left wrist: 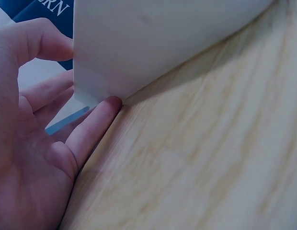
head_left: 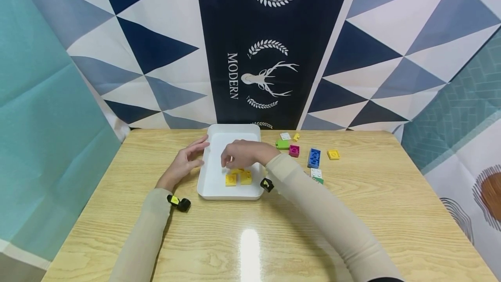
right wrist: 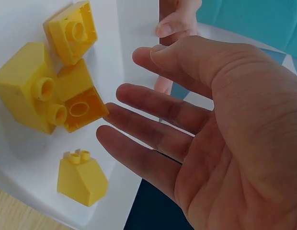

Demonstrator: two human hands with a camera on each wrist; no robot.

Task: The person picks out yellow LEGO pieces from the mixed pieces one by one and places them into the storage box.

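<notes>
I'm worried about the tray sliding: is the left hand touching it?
Touching: the left wrist view shows the left hand with a fingertip against the white tray at its lower edge.

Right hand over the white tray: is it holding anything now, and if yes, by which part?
Nothing: the right hand holds no visible brick. Its fingers are bare over the white tray, where yellow bricks lie.

Behind the wooden table (head_left: 215, 234) there is a triangle-patterned backdrop (head_left: 154, 42) in white, navy and grey-blue, and its dark middle band (head_left: 270, 25) shows a deer head (head_left: 252, 78), leafy branches (head_left: 268, 47) and the word MODERN (head_left: 232, 75). At the left side is a teal sheet (head_left: 47, 121); a bright light reflection (head_left: 249, 256) lies on the table.
</notes>
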